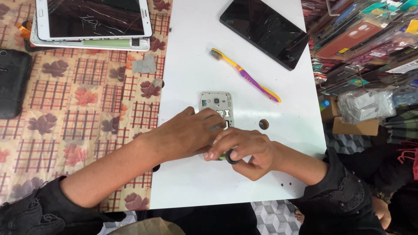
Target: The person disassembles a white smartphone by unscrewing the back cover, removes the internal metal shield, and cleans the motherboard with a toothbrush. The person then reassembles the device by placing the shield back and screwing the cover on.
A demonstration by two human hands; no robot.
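An opened phone with its back cover off lies on the white table, showing its grey inner frame and camera. My left hand rests over the phone's lower half, holding it down. My right hand sits just to the right of it, fingers closed on a small tool with a green grip and a black ring end. The lower part of the phone is hidden under both hands.
A yellow and purple toothbrush lies above the phone. A black tablet lies at the table's far right. On the patterned cloth at left lie a white tablet with cracked glass and a black case. Packaged goods fill the right.
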